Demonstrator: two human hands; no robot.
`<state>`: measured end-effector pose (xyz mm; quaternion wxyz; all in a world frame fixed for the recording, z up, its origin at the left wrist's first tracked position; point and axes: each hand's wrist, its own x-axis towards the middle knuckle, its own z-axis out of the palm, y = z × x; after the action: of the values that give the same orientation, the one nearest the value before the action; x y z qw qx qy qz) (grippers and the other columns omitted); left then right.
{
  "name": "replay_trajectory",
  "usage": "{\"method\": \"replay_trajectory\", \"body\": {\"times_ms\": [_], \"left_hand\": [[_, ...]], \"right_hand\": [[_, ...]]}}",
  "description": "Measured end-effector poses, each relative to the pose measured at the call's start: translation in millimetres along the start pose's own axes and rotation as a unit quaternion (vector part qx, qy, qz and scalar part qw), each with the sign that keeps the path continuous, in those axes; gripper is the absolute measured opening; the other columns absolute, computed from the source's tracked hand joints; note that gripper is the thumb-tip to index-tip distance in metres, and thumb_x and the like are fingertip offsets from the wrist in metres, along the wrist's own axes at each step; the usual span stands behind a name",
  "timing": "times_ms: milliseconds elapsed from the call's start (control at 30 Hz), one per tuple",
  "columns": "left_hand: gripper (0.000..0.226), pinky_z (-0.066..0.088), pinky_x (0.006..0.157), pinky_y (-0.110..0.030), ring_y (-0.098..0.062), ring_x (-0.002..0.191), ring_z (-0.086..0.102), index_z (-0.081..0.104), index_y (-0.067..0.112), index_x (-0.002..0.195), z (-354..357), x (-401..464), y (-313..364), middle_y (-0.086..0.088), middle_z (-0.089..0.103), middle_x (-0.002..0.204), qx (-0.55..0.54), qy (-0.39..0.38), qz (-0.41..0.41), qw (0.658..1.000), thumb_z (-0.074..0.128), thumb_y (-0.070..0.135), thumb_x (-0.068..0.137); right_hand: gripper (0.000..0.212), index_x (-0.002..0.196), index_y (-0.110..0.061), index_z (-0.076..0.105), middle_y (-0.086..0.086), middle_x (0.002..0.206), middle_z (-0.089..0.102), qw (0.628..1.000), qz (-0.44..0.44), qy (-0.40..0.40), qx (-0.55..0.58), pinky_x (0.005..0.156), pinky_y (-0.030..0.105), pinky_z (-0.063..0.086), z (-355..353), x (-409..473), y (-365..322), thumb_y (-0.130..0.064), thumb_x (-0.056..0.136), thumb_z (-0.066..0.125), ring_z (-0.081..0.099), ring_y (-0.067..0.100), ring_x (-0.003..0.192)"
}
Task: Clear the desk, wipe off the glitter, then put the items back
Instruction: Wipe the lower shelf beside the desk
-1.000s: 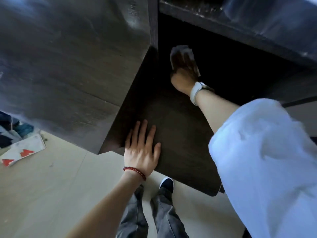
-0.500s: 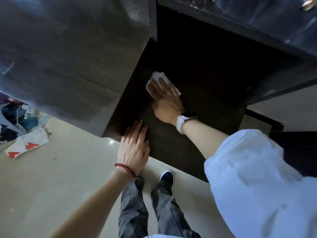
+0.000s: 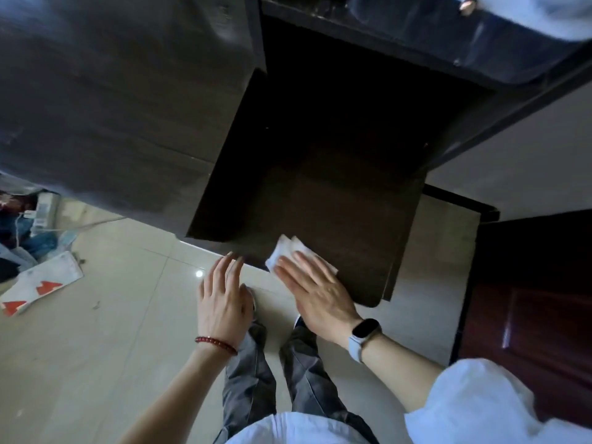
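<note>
The scene is dim overall. Daylight enters from 1 o'clock, producing pale glare on the glossy dark worktop. The recess at 12 o'clock is deep in shadow. A small specular highlight sits on the floor. Wide-angle distortion bends the frame edges; peripheral detail is soft.

right hand dragged tissue to edge
</note>
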<state>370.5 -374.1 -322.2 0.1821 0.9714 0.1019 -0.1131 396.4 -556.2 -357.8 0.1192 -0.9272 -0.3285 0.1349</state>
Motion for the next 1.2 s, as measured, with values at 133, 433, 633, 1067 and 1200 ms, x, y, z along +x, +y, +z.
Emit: {"method": "replay_trajectory", "body": {"times_ms": [133, 433, 633, 1067, 1200], "left_hand": [[0.06, 0.028, 0.107, -0.049, -0.035, 0.132, 0.035, 0.039, 0.009, 0.133, 11, 11, 27, -0.018, 0.043, 0.14, 0.056, -0.046, 0.035, 0.997, 0.027, 0.034, 0.081], [0.06, 0.008, 0.115, -0.042, -0.024, 0.142, 0.01, 0.029, 0.02, 0.14, 11, 14, 31, -0.007, 0.021, 0.153, 0.033, -0.089, 0.021, 0.995, 0.023, 0.041, 0.084], [0.051, 0.029, 0.109, -0.048, -0.032, 0.138, 0.024, 0.036, 0.01, 0.136, 0, 3, 11, -0.015, 0.033, 0.146, -0.002, -0.091, 0.047, 0.995, 0.045, 0.018, 0.086], [0.045, 0.033, 0.105, -0.047, -0.036, 0.128, 0.037, 0.042, 0.006, 0.129, -41, -40, -124, -0.018, 0.038, 0.14, -0.106, -0.067, -0.139, 0.982, 0.049, 0.003, 0.085], [0.04, 0.037, 0.099, -0.038, -0.033, 0.123, 0.043, 0.046, 0.003, 0.126, -62, -31, -152, -0.017, 0.042, 0.135, -0.147, -0.078, -0.085, 0.982, 0.049, 0.002, 0.086]], "right_hand": [[0.052, 0.142, -0.014, 0.027, 0.005, 0.149, 0.03, 0.977, 0.195, 0.056, 0.057, 0.114, 0.04, 0.015, -8, -63, 27, -0.019, 0.09, 0.032, 0.013, 0.02, 0.141], [0.056, 0.144, -0.006, 0.011, 0.012, 0.155, 0.006, 0.889, 0.429, 0.12, 0.108, 0.113, 0.036, -0.007, -33, 0, 74, -0.018, 0.092, 0.027, -0.004, 0.023, 0.142], [0.064, 0.145, -0.015, 0.016, 0.006, 0.153, 0.013, 0.929, 0.328, 0.118, 0.125, 0.117, 0.04, 0.003, -3, -8, -10, -0.017, 0.081, 0.021, 0.004, 0.021, 0.142], [0.056, 0.129, -0.004, 0.048, 0.011, 0.134, 0.052, 0.978, 0.173, 0.059, 0.103, 0.111, 0.037, 0.007, 13, 97, -141, 0.001, 0.078, 0.024, 0.047, 0.03, 0.124], [0.063, 0.134, -0.002, 0.037, 0.014, 0.141, 0.043, 0.97, 0.206, 0.064, 0.115, 0.111, 0.037, 0.028, 10, 103, -156, 0.008, 0.075, 0.02, 0.039, 0.032, 0.13]]}}
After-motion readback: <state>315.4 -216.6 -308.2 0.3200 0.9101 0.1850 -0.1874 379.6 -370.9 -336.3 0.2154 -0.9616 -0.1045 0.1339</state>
